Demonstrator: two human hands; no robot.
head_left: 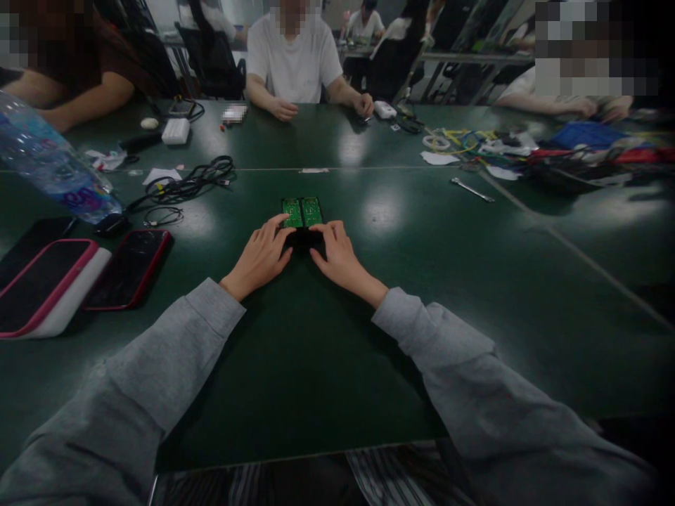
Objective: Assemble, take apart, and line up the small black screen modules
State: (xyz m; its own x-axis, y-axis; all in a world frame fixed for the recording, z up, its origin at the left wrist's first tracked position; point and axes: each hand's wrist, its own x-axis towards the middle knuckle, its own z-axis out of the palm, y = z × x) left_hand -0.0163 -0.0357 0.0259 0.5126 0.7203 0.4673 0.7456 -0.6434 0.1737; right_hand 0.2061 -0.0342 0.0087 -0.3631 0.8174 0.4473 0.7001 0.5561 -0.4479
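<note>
Two small green circuit boards [301, 211] lie side by side on the dark green table [295, 365], in front of me at mid-table. My left hand [261, 256] rests flat on the table, its fingertips touching the near edge of the left board. My right hand [337, 256] lies palm down beside it, its fingers touching the near edge of the right board. A dark part between the two hands is mostly hidden. Both arms wear grey sleeves.
To the left lie a red-cased phone [129, 267], a pink-edged device [45, 284], a water bottle [50, 161] and black cables [190, 184]. A wrench [472, 190] and coloured wires [458, 140] sit at the right. Other people sit across the table.
</note>
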